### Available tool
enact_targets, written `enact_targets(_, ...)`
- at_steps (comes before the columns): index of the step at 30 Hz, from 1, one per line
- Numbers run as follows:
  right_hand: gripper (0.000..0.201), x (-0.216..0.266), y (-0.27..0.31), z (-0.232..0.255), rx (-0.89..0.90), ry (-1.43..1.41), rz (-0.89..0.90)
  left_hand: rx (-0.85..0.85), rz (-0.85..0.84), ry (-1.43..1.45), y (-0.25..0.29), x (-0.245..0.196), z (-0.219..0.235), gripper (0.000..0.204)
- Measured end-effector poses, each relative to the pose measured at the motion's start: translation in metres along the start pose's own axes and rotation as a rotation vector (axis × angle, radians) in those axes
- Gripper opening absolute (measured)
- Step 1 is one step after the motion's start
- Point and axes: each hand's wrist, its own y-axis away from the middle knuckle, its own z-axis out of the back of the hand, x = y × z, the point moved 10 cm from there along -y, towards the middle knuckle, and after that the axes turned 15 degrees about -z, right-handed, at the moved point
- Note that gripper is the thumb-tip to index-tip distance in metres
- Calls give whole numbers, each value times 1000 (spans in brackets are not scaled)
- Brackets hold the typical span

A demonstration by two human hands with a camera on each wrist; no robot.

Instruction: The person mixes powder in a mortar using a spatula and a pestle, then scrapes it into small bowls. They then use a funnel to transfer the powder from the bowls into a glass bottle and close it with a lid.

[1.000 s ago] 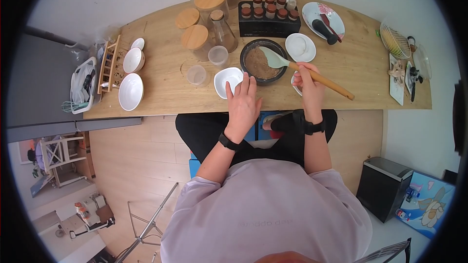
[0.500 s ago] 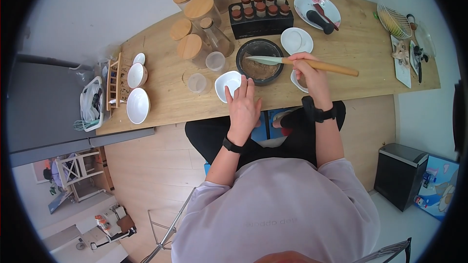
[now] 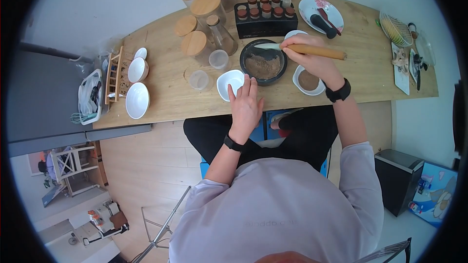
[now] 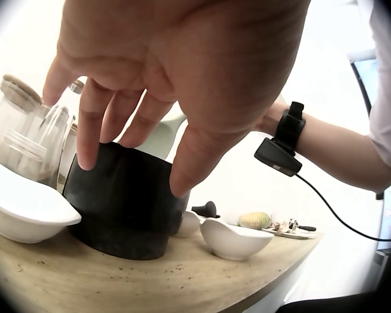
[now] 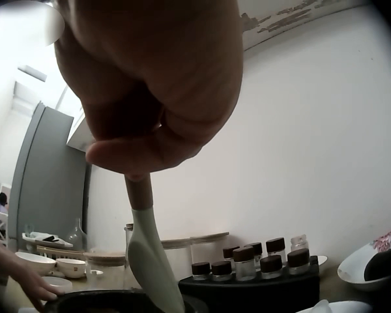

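Note:
My right hand (image 3: 308, 56) grips the wooden handle of a spatula (image 3: 319, 51) with a pale green head. That head (image 5: 153, 264) dips into the black mortar (image 4: 120, 202), near its far rim. Brown powder (image 3: 263, 68) lies in the mortar, heaped toward the near side. My left hand (image 3: 246, 109) is at the mortar's near left side, fingers extended and spread, between the mortar and a white bowl (image 3: 225, 85). In the left wrist view its fingers (image 4: 91, 134) overlap the mortar wall. Right of the mortar stands a white bowl (image 3: 319, 89) of brown powder.
Wooden-lidded jars (image 3: 195, 44) and two small clear cups (image 3: 199, 80) stand to the left. Behind the mortar is a black rack (image 3: 256, 30) of small bottles. A pestle (image 3: 322, 27) lies on a flowered plate (image 3: 307, 7). White bowls (image 3: 138, 100) sit far left.
The spatula has shifted to the mortar's far side, and my right hand has moved forward with it. A dark bare patch now shows behind the powder. My left hand stays in place.

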Motion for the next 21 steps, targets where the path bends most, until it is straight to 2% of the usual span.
enact_targets(7,12,2,15,-18,123,96,-30,7,4,-13,1,2,0,66)
enact_targets(10,17,-9,10,-17,90,47,-226,1,5,3,1,4,-2,67)
enact_targets(14,20,11,-7,-12,-8,87,-26,2,6,12,1,4,0,67)
enact_targets(17,25,5,-7,-15,67,149,-84,6,29,31,2,5,0,66)
enact_targets(21,34,-6,-4,-21,37,161,-135,-7,33,41,3,7,2,66)
